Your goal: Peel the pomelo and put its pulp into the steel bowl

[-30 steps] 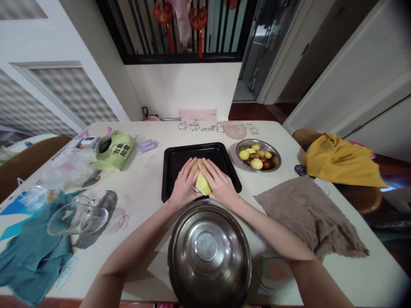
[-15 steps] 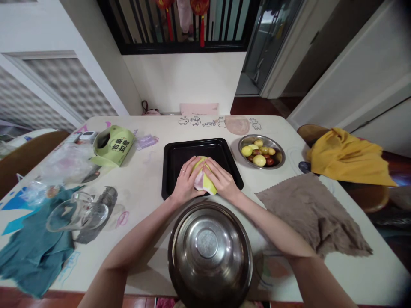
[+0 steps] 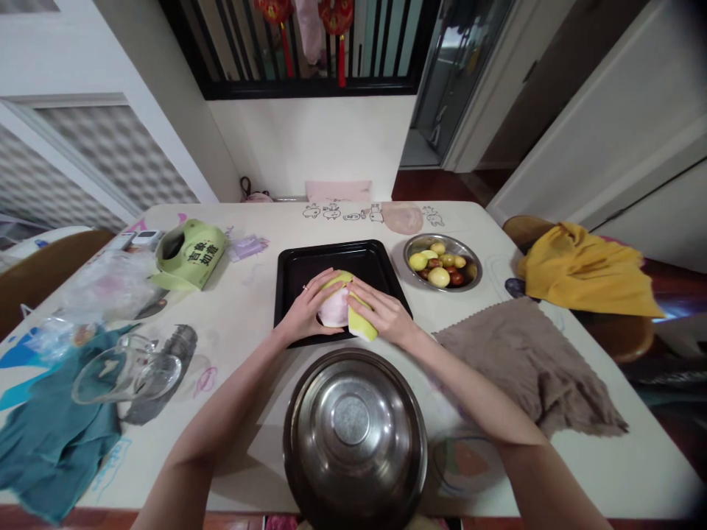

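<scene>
Over the front part of a black baking tray (image 3: 331, 254), both hands grip a partly peeled pomelo (image 3: 334, 308). Pale pinkish-white flesh shows in the middle, with yellow-green rind along the top and right. My left hand (image 3: 306, 309) curls round its left side, thumb underneath, a ring on one finger. On the right, my right hand (image 3: 387, 315) holds a flap of rind (image 3: 361, 322) that stands away from the flesh. The fruit's far side is hidden by the fingers. Just in front, close to my body, an upturned steel bowl (image 3: 353, 434) sits on the table.
A steel bowl of small fruits (image 3: 442, 261) stands right of the tray. A brown cloth (image 3: 524, 361) and a yellow cloth (image 3: 585, 269) lie further right. Leftward are a glass pitcher (image 3: 129, 372), a teal cloth (image 3: 66, 427), a green visor (image 3: 191, 254) and plastic bags (image 3: 104, 283).
The rind flap on the right has opened further from the flesh, and more pink-white flesh shows. My hands have moved slightly apart. The whole view has shifted a little.
</scene>
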The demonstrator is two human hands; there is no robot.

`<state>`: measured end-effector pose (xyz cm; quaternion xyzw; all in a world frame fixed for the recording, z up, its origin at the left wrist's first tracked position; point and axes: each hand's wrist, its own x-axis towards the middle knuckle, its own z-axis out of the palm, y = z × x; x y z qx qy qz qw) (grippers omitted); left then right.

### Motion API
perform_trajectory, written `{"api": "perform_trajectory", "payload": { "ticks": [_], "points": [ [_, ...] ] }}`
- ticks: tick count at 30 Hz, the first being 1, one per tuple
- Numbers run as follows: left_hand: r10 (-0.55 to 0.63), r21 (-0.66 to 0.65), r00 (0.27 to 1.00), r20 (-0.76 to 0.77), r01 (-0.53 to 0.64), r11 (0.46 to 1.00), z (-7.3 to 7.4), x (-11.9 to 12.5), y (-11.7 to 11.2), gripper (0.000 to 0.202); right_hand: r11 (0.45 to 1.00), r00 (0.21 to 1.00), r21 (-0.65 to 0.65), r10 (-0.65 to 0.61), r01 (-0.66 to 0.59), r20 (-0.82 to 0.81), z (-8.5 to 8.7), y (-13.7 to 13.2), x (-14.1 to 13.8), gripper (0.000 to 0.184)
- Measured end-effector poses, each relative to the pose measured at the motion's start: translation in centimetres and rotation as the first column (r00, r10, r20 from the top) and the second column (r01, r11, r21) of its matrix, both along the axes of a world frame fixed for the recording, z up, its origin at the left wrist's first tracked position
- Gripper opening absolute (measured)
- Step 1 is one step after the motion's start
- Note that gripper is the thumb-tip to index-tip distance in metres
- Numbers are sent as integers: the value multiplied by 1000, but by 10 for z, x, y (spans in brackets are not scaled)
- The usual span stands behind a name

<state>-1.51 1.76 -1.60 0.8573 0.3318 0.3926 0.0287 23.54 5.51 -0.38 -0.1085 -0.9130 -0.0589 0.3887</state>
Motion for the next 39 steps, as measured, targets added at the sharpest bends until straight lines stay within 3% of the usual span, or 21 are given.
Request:
{"api": "perform_trajectory", "payload": {
  "ticks": [4,8,12,16,23,39],
  "points": [
    [47,-18,999,-5,-48,999,3,4,-3,100,999,998,-35,-16,13,-69,-2,-2,-7,63],
    [63,-24,998,-4,-63,998,4,8,-4,98,985,992,-141,-109,98,-68,-10,-7,-11,80],
    [2,10,999,38,-2,1000,3,5,0,99,974,986,-176,-157,146,-52,-13,-7,-10,63],
    [-21,-13,999,48,22,1000,2,-1,3,101,978,997,-199,-75,68,-26,-4,-1,-4,57],
    [-82,-58,995,58,85,995,2,-10,8,103,965,995,-262,23,2,93,17,11,11,54],
    [-131,-260,989,63,143,955,15,-44,12,107,982,963,-162,134,-97,232,39,19,26,54]
  ]
}}
